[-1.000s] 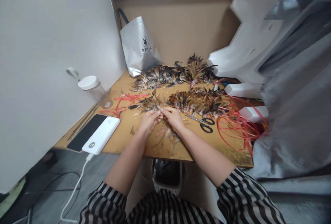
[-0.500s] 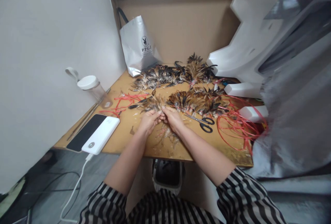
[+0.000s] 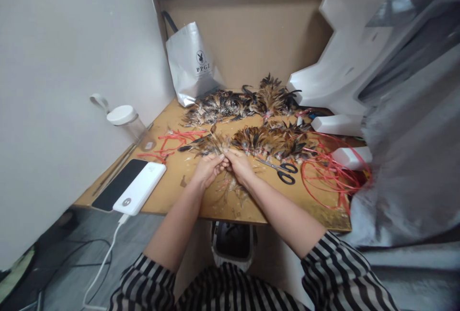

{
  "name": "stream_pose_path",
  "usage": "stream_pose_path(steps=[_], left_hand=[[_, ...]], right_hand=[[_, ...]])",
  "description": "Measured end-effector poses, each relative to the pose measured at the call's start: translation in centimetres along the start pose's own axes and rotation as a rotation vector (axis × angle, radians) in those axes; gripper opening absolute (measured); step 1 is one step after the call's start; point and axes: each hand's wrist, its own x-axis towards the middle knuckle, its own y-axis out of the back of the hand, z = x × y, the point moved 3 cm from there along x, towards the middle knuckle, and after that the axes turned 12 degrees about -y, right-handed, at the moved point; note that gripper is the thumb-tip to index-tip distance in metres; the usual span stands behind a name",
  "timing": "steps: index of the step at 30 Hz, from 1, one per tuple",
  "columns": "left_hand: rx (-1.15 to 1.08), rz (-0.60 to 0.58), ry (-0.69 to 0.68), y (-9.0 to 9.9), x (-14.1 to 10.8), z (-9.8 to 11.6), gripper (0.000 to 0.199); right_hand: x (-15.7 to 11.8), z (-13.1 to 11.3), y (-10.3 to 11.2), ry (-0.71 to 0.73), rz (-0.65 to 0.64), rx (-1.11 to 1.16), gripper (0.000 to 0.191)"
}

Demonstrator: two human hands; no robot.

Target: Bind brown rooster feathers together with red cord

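My left hand [image 3: 209,169] and my right hand [image 3: 239,165] meet at the middle of the table, fingertips pinched together. Between them stands a small bunch of brown feathers [image 3: 222,144], tips pointing away from me; the quill ends are hidden by my fingers. Just left of it lie loose feathers [image 3: 201,146], some dark. To the right spreads a row of brown and black feather bunches [image 3: 269,142]. Black-handled scissors [image 3: 283,171] lie right of my right hand. Pale feather scraps [image 3: 233,190] are scattered beneath my wrists.
Behind is a longer feather pile [image 3: 230,105] beside a silver bag [image 3: 190,62]. Red plastic strips [image 3: 179,137] lie left, and a red tangle [image 3: 327,177] right. A lidded jar [image 3: 131,124], a phone [image 3: 117,184] and a cabled white power bank [image 3: 140,189] sit at left. White foam [image 3: 345,62] stands right.
Almost nothing differs. Both hands stay pinched together at the same spot, with only a slight shift of the fingers around the feather bunch.
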Motion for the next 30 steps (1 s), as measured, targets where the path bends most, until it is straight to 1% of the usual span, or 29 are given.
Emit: stream_pose_path(steps=[7, 12, 18, 22, 26, 30], left_hand=[[0.006, 0.0, 0.013, -0.1, -0.2, 0.1, 0.017], [0.031, -0.047, 0.022, -0.4, -0.4, 0.4, 0.017], [0.064, -0.078, 0.019, -0.6, -0.5, 0.6, 0.021], [0.082, -0.126, 0.02, -0.8, -0.7, 0.9, 0.02], [0.106, -0.12, 0.035, -0.9, -0.8, 1.0, 0.02], [0.136, -0.06, 0.023, -0.9, -0.7, 0.9, 0.022]], right_hand=[[-0.1, 0.0, -0.1, 0.002, -0.03, -0.002, 0.036], [-0.3, -0.2, -0.2, -0.017, -0.069, 0.006, 0.036], [-0.5, -0.8, 0.1, -0.099, -0.208, -0.004, 0.032], [-0.7, -1.4, 0.6, -0.124, -0.254, -0.052, 0.028], [-0.6, -1.6, 0.9, -0.106, -0.222, -0.079, 0.03], [-0.3, -1.6, 1.1, -0.023, -0.088, -0.076, 0.032]])
